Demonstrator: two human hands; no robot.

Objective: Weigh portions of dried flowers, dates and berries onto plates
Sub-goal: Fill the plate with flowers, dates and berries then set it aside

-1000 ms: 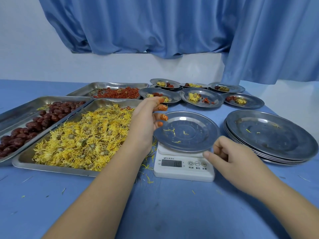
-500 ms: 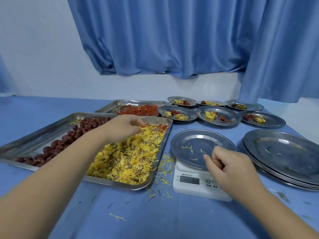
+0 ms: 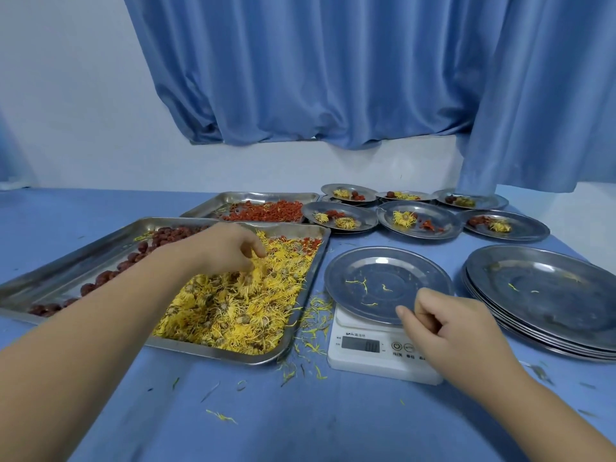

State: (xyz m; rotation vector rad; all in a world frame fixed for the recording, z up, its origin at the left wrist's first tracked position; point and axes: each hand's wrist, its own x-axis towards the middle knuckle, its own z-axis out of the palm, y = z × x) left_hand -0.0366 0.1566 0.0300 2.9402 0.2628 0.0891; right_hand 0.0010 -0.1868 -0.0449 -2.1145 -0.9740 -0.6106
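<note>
Head view. Our left hand (image 3: 230,251) reaches into the flower tray (image 3: 213,350), which lies on the blue surface (image 3: 266,421) with its long axis running away from us and leaning right. The fingers curl down and pinch dried flowers (image 3: 233,308) near the tray's far end. Our right hand (image 3: 456,331) hovers over the scale (image 3: 363,361), fingers curled on nothing visible, thumb at the near rim of the plate (image 3: 400,268) on it.

A blue curtain (image 3: 333,78) hangs over the white wall (image 3: 66,95) behind the table (image 3: 300,428).
</note>
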